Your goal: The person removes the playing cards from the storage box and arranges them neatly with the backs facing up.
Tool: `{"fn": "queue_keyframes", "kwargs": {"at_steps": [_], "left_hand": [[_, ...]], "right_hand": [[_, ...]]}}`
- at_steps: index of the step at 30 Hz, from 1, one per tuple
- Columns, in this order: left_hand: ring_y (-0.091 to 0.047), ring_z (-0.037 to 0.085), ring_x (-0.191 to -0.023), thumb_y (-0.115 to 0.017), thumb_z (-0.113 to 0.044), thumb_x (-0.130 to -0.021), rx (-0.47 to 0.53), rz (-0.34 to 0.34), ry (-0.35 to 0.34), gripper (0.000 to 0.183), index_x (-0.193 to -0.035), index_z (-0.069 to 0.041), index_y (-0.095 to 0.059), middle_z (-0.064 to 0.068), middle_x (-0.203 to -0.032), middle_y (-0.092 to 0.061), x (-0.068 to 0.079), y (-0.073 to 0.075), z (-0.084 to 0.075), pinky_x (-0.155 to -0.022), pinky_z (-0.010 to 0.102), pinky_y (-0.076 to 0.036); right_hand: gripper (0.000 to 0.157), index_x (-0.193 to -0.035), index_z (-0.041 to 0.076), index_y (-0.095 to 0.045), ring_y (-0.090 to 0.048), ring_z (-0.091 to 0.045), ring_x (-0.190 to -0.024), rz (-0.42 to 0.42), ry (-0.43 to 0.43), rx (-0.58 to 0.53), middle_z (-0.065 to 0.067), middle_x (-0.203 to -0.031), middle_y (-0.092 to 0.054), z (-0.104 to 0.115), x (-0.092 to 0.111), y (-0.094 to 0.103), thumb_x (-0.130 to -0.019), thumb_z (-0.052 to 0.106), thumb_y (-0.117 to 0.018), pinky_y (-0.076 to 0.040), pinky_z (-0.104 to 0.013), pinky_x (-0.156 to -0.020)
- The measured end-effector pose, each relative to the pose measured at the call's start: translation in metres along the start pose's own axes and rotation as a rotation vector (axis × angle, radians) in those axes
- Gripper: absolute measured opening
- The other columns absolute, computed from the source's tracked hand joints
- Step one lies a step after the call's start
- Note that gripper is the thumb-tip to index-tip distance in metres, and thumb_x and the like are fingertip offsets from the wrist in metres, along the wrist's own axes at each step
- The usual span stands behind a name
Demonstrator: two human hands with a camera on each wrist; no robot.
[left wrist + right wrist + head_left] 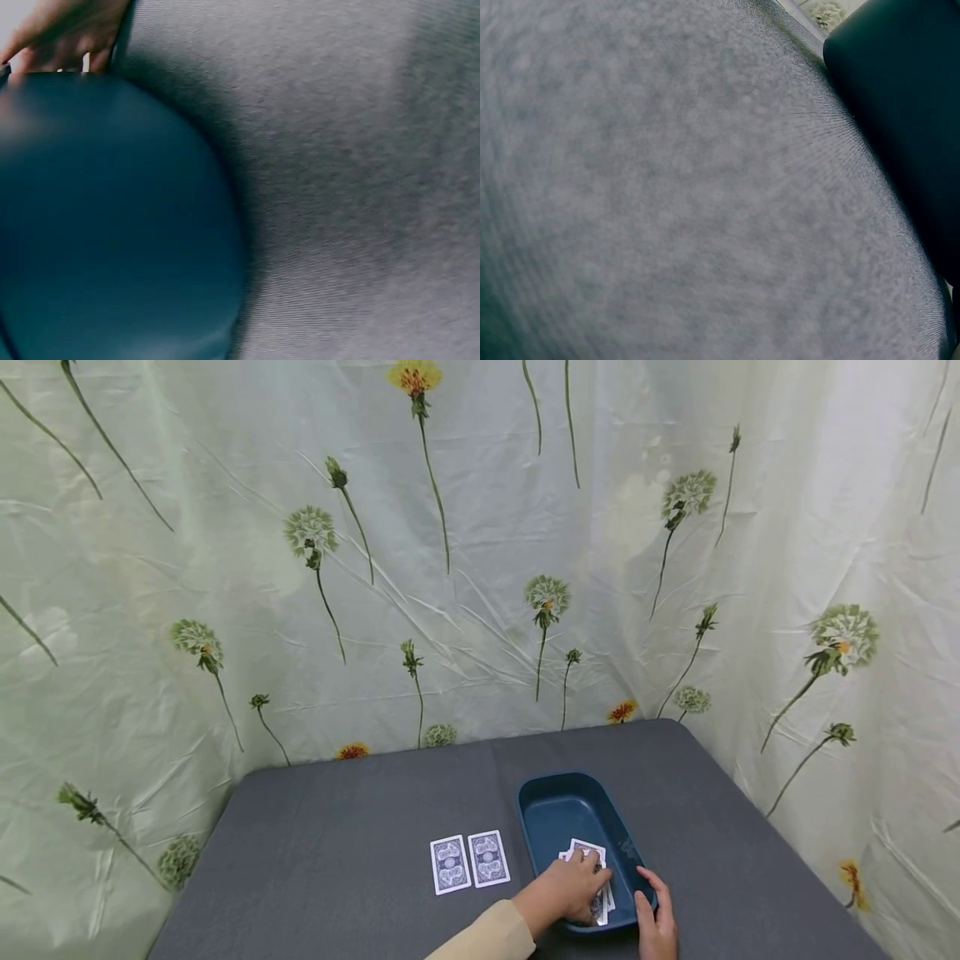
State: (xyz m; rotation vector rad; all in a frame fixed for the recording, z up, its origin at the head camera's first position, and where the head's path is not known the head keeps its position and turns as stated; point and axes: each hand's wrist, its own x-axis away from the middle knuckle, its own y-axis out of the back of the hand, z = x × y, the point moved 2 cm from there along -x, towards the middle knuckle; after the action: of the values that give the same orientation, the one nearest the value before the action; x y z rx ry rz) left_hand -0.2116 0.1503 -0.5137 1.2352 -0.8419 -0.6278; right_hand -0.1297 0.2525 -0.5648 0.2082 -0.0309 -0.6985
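Note:
In the head view, a dark blue tray (531, 835) stands on the table with playing cards (601, 910) piled loosely in its near end. My left hand (572, 887) reaches into the tray over that pile, its bent fingers gripping cards; how many is hidden. At the tray's near right corner, my right hand (658, 920) holds the rim between thumb and fingers. Left of the tray, two playing cards (450, 865) lie face down side by side, with blue patterned backs. The left wrist view shows the tray's outer wall (127, 217) and a hand at the top left.
A dark grey cloth (337, 843) covers the table. Behind it and along the sides hangs a pale curtain (480, 635) printed with dandelions. In the right wrist view, the tray's outer wall (915, 112) rises beside the grey cloth.

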Motion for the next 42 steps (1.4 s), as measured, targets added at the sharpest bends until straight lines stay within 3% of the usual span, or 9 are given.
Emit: {"fn": "queue_keyframes", "kwargs": {"at_steps": [4, 10, 15, 18, 21, 25, 33, 36, 42], "left_hand": [[-0.046, 0.009, -0.114, -0.067, -0.055, -0.072, 0.035, -0.029, -0.028, 0.056, -0.123, -0.041, -0.046, -0.010, -0.129, -0.046, 0.004, 0.003, 0.002, -0.084, 0.025, -0.048], [-0.044, 0.009, -0.116, -0.063, -0.059, -0.073, 0.120, -0.124, -0.041, 0.056, -0.124, -0.042, -0.046, -0.007, -0.133, -0.043, 0.015, 0.019, 0.015, -0.081, 0.026, -0.049], [-0.040, 0.013, -0.123, -0.062, -0.058, -0.075, 0.198, -0.213, 0.004, 0.058, -0.127, -0.040, -0.045, -0.005, -0.139, -0.038, 0.038, 0.041, 0.035, -0.083, 0.029, -0.050], [-0.038, 0.016, -0.125, -0.064, -0.055, -0.075, 0.259, -0.254, 0.072, 0.061, -0.129, -0.037, -0.044, -0.003, -0.141, -0.036, 0.056, 0.050, 0.052, -0.082, 0.034, -0.050], [-0.038, 0.020, -0.126, -0.067, -0.052, -0.074, 0.318, -0.287, 0.160, 0.067, -0.132, -0.033, -0.042, 0.000, -0.141, -0.036, 0.078, 0.049, 0.074, -0.078, 0.041, -0.049], [-0.038, 0.025, -0.125, -0.071, -0.047, -0.071, 0.379, -0.300, 0.275, 0.075, -0.135, -0.025, -0.039, 0.005, -0.139, -0.037, 0.112, 0.032, 0.107, -0.073, 0.046, -0.049], [-0.038, 0.037, -0.122, -0.082, -0.026, -0.060, 0.526, -0.244, 0.489, 0.082, -0.130, -0.006, -0.044, 0.016, -0.131, -0.043, 0.170, -0.029, 0.169, -0.079, 0.060, -0.042], [-0.039, 0.039, -0.121, -0.083, -0.023, -0.058, 0.576, -0.189, 0.533, 0.081, -0.127, -0.003, -0.046, 0.017, -0.128, -0.045, 0.180, -0.045, 0.179, -0.081, 0.064, -0.039], [-0.040, 0.041, -0.120, -0.082, -0.021, -0.056, 0.643, -0.149, 0.523, 0.077, -0.122, 0.001, -0.049, 0.019, -0.126, -0.047, 0.183, -0.064, 0.185, -0.081, 0.069, -0.035]], "right_hand": [[0.037, -0.131, 0.005, -0.037, -0.023, -0.017, -0.128, 0.047, -0.051, 0.014, -0.015, -0.137, -0.032, 0.002, 0.000, 0.002, -0.097, 0.019, -0.034, -0.016, -0.054, -0.106], [0.037, -0.131, 0.003, -0.036, -0.022, -0.025, -0.128, 0.046, -0.053, 0.015, -0.018, -0.137, -0.032, 0.003, -0.002, 0.001, -0.097, 0.018, -0.033, -0.019, -0.055, -0.103], [0.038, -0.131, 0.001, -0.035, -0.022, -0.035, -0.126, 0.040, -0.051, 0.007, -0.021, -0.138, -0.030, 0.002, -0.002, 0.001, -0.096, 0.017, -0.031, -0.014, -0.060, -0.104], [0.037, -0.130, 0.002, -0.036, -0.026, -0.017, -0.126, 0.014, -0.042, 0.016, -0.017, -0.134, -0.034, 0.002, -0.001, -0.001, -0.096, 0.017, -0.032, -0.015, -0.054, -0.107], [0.034, -0.128, 0.005, -0.041, -0.028, 0.010, -0.114, -0.021, -0.006, 0.026, 0.001, -0.125, -0.043, 0.002, 0.000, -0.003, -0.096, 0.016, -0.036, -0.017, -0.032, -0.109], [0.031, -0.125, 0.008, -0.044, -0.023, 0.023, -0.100, -0.051, 0.057, 0.019, 0.024, -0.114, -0.042, 0.002, 0.002, -0.003, -0.095, 0.015, -0.039, -0.016, -0.005, -0.093], [0.030, -0.124, 0.016, -0.046, -0.024, 0.022, -0.099, -0.052, 0.043, 0.006, 0.021, -0.115, -0.041, 0.001, 0.001, 0.000, -0.095, 0.018, -0.038, -0.016, 0.001, -0.086], [0.030, -0.124, 0.017, -0.047, -0.024, 0.022, -0.100, -0.061, 0.047, 0.008, 0.020, -0.116, -0.042, 0.000, 0.001, 0.001, -0.095, 0.017, -0.039, -0.016, 0.000, -0.087], [0.028, -0.120, 0.020, -0.050, -0.026, 0.024, -0.099, -0.071, 0.083, 0.008, 0.017, -0.115, -0.046, 0.000, 0.003, -0.001, -0.094, 0.015, -0.041, -0.017, 0.004, -0.083]]}}
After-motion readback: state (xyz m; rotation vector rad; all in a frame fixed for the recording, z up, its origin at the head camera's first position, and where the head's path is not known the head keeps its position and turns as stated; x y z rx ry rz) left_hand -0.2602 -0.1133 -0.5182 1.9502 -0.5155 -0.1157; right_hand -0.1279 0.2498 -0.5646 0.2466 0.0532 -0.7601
